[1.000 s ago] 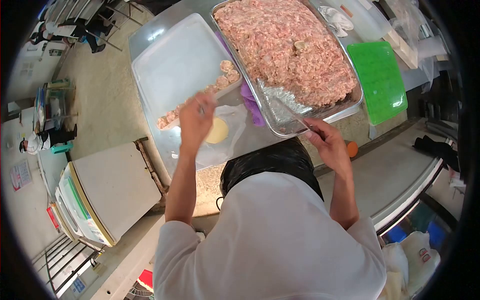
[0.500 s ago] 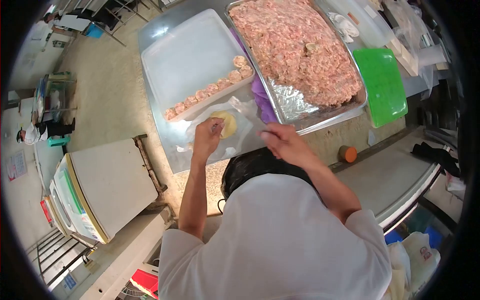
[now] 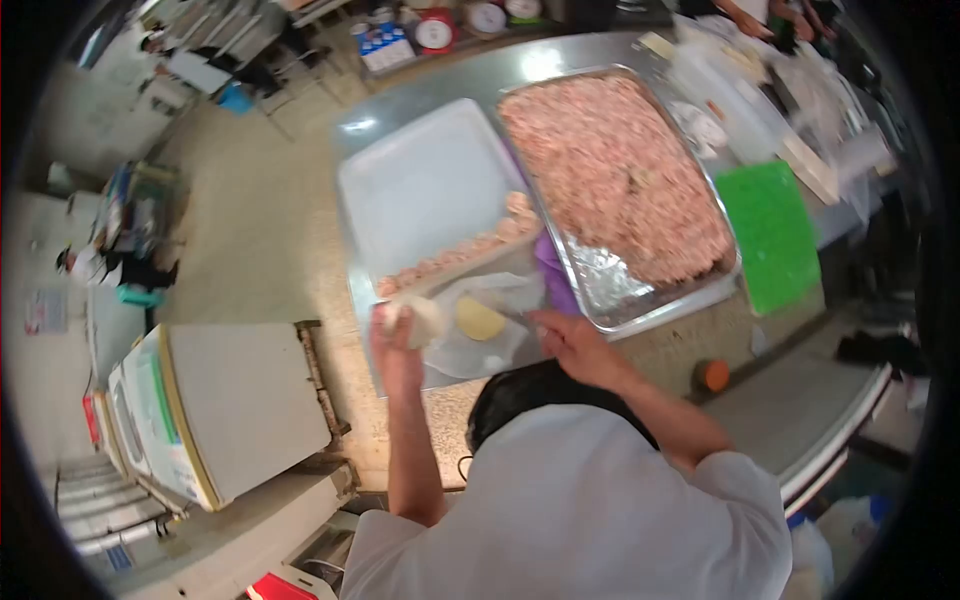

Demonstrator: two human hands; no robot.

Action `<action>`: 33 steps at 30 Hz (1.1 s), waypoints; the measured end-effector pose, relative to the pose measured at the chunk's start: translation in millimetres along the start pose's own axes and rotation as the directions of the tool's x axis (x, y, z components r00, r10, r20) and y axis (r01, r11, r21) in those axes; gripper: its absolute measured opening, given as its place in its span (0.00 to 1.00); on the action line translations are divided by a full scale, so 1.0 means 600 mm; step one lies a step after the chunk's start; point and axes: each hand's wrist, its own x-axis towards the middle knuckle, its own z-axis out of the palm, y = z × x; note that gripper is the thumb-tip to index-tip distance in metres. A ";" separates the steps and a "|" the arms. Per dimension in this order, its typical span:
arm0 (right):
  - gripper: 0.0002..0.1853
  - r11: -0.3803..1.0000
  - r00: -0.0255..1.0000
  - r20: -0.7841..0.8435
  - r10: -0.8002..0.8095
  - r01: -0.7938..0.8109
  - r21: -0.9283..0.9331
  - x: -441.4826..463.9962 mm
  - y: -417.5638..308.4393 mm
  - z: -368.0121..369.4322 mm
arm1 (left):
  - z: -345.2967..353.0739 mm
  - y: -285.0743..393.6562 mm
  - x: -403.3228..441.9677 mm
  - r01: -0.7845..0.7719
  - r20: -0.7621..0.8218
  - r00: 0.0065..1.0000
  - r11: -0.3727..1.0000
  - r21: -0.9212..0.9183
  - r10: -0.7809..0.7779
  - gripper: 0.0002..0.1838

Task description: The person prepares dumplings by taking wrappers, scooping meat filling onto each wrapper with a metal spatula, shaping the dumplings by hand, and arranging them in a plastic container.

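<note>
My left hand [image 3: 397, 345] has its fingers closed on a pale round wrapper [image 3: 422, 318], blurred by motion. To the right of it, a stack of yellowish wrappers [image 3: 480, 318] lies on a clear plastic sheet [image 3: 505, 290]. My right hand [image 3: 572, 343] is closed round a thin tool, mostly hidden, near the sheet's right side. Beyond my left hand, a white tray [image 3: 430, 180] holds a row of filled dumplings [image 3: 455, 259] along its near edge. A large metal tray [image 3: 612, 325] with minced meat [image 3: 630, 180] stands to the right.
A green lid [image 3: 770, 235] is right of the meat tray, and a purple cloth [image 3: 556, 275] lies between the trays. Plastic containers [image 3: 735, 105] and bags stand at the back right. Other people are at the far left and upper right. An orange round object [image 3: 713, 375] is below the table edge.
My left hand has come away from the stack to the left with a wrapper in it. My right hand remains near the sheet. The camera view has tilted up, showing more of the room.
</note>
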 end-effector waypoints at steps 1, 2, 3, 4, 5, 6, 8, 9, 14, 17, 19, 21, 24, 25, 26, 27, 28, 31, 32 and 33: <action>0.10 0.997 0.997 -0.069 -0.030 0.025 -0.069 -0.005 -0.019 -0.035 | 0.000 0.009 -0.001 -0.102 0.118 0.989 0.988 0.112 0.089 0.18; 0.13 0.981 0.988 -0.144 -0.055 0.026 -0.194 -0.003 -0.031 -0.080 | 0.016 0.019 -0.008 -0.070 0.106 0.993 0.993 0.097 0.059 0.18; 0.16 0.948 0.974 -0.206 -0.095 0.025 -0.317 0.008 -0.031 -0.129 | 0.031 0.027 -0.013 -0.045 0.090 0.995 0.996 0.083 0.038 0.19; 0.17 0.841 0.956 -0.269 -0.114 -0.051 -0.539 0.024 -0.019 -0.171 | 0.037 0.024 -0.014 0.026 0.130 0.991 0.999 0.027 -0.029 0.17; 0.18 0.681 0.937 -0.315 -0.151 -0.133 -0.720 0.041 -0.008 -0.202 | 0.045 0.019 -0.017 0.089 0.173 0.982 0.996 -0.031 -0.082 0.17; 0.17 0.652 0.935 -0.332 -0.127 -0.174 -0.738 0.060 -0.006 -0.217 | 0.056 0.015 -0.017 0.150 0.214 0.968 0.985 -0.086 -0.129 0.17; 0.16 0.591 0.927 -0.367 -0.078 -0.253 -0.766 0.083 -0.002 -0.224 | 0.077 0.001 -0.018 0.259 0.274 0.938 0.954 -0.151 -0.211 0.20; 0.18 0.585 0.936 -0.344 -0.082 -0.234 -0.776 0.086 0.008 -0.213 | 0.089 -0.009 -0.017 0.306 0.292 0.923 0.938 -0.165 -0.250 0.22; 0.22 0.511 0.968 -0.243 0.062 -0.240 -0.826 0.078 0.047 -0.132 | 0.132 -0.033 -0.026 0.398 0.371 0.874 0.900 -0.176 -0.314 0.23; 0.22 0.574 0.980 -0.194 0.050 -0.187 -0.798 0.056 0.054 -0.143 | 0.139 -0.042 -0.027 0.447 0.441 0.839 0.865 -0.226 -0.319 0.21; 0.21 0.600 0.979 -0.203 -0.003 -0.161 -0.784 0.057 0.036 -0.154 | 0.128 -0.042 -0.027 0.483 0.492 0.808 0.842 -0.240 -0.324 0.22; 0.19 0.569 0.952 -0.288 -0.107 -0.179 -0.803 0.081 0.021 -0.171 | 0.132 -0.044 -0.033 0.444 0.432 0.836 0.880 -0.168 -0.339 0.23; 0.17 0.585 0.974 -0.224 -0.011 -0.176 -0.792 0.124 0.028 -0.176 | 0.149 -0.038 -0.048 0.384 0.351 0.874 0.920 -0.074 -0.337 0.25; 0.17 0.570 0.977 -0.210 -0.020 -0.161 -0.805 0.127 0.035 -0.167 | 0.152 -0.033 -0.052 0.364 0.324 0.886 0.930 -0.044 -0.331 0.25; 0.16 0.552 0.980 -0.194 -0.031 -0.145 -0.821 0.131 0.045 -0.158 | 0.152 -0.029 -0.053 0.375 0.311 0.888 0.925 -0.059 -0.340 0.25; 0.16 0.531 0.983 -0.178 -0.044 -0.128 -0.837 0.134 0.048 -0.154 | 0.151 -0.025 -0.051 0.384 0.299 0.889 0.920 -0.078 -0.346 0.25; 0.15 0.555 0.986 -0.164 -0.022 -0.124 -0.823 0.130 0.051 -0.156 | 0.150 -0.022 -0.049 0.392 0.287 0.891 0.915 -0.098 -0.352 0.25; 0.13 0.640 0.990 -0.129 -0.061 -0.060 -0.766 0.101 0.071 -0.159 | 0.135 -0.037 -0.039 0.461 0.334 0.860 0.869 -0.178 -0.387 0.25; 0.12 0.673 0.981 -0.130 -0.143 0.000 -0.740 0.091 0.089 -0.161 | 0.133 -0.046 -0.037 0.471 0.341 0.855 0.860 -0.197 -0.391 0.24; 0.12 0.700 0.966 -0.134 -0.223 0.063 -0.711 0.081 0.091 -0.163 | 0.135 -0.053 -0.036 0.483 0.346 0.850 0.849 -0.214 -0.396 0.24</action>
